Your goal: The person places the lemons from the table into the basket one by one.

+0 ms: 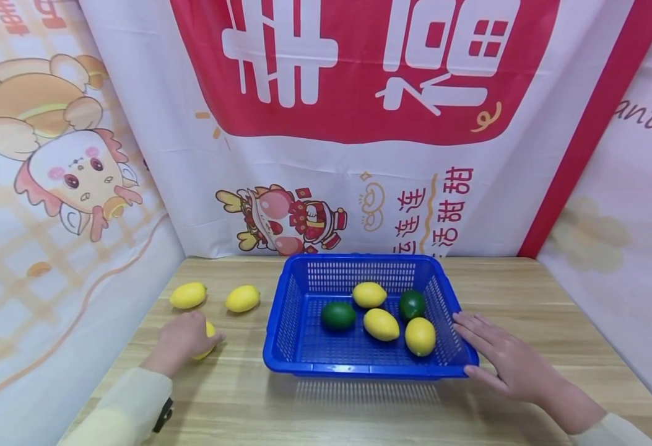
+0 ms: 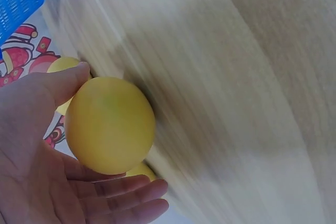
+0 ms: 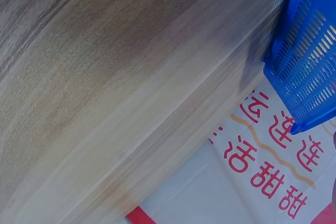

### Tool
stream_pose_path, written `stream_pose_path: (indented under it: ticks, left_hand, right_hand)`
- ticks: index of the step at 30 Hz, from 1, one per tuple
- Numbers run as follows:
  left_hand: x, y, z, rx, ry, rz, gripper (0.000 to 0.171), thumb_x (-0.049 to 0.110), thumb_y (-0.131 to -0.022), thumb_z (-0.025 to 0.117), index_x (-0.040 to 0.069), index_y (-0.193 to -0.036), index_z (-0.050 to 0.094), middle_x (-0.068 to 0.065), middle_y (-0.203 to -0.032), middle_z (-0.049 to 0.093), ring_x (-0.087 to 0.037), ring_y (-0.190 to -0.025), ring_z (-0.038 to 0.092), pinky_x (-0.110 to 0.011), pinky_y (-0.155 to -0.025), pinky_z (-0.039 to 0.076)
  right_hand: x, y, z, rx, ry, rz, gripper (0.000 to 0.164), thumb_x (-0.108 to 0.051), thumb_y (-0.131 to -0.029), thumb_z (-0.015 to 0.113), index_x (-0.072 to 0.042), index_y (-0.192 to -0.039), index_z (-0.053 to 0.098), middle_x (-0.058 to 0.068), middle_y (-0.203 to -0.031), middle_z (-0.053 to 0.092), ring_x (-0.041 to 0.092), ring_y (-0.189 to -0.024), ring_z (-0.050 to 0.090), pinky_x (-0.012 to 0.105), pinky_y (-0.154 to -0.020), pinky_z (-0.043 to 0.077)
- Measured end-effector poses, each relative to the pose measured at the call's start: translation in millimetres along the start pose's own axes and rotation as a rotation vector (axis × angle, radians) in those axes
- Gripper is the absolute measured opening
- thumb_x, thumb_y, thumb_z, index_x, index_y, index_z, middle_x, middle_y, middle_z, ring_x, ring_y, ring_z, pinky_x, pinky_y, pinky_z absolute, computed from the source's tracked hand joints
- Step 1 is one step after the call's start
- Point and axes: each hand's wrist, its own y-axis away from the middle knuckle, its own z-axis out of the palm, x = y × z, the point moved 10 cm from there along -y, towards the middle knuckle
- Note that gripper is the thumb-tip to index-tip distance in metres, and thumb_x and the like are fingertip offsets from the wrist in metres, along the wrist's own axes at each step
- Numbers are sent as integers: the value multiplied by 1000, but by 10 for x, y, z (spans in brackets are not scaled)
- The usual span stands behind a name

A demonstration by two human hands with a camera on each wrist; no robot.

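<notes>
Lemon is sitting at the left side of the table, left of the basket, mostly hiding under the left hand in the head view. Thumb and fingers are spreading round it, fairly straight, with no firm squeeze showing; can't tell if it is touching wood or lifting slightly. Two more lemons are lying just beyond. Right hand is laying straight fingers against the basket's right rim, gripping nothing. Basket is holding three yellow fruits and two green ones.

Handling, my guess: skin is looking smooth and faintly glossy, so probably a bit slippery and prone to rolling; likely light, firm, not fragile. Best hold is probably going across the fat middle, thumb opposing fingers; the tapering ends are offering less purchase.
</notes>
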Motion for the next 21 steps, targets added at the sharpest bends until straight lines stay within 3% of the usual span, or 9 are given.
stream_pose_path:
  ticks: [7,21]
  left_hand:
    - [2,5,69,-15,60,-9,47,48,-82,70,8,-69,50,-8,-70,49,-23,-60,49,-37,-50,46]
    - [34,5,107,-33,120,-2,33,30,-80,71,9,-69,48,-7,-67,48,-22,-58,48,-35,-50,44]
  right_hand:
    - [10,7,19,-10,-1,10,66,-39,-86,71,-7,-141,51,9,-145,49,32,-129,48,12,-111,9]
    - [25,11,32,-29,2,36,67,-40,-86,71,-8,-141,51,8,-145,48,33,-129,48,11,-110,7]
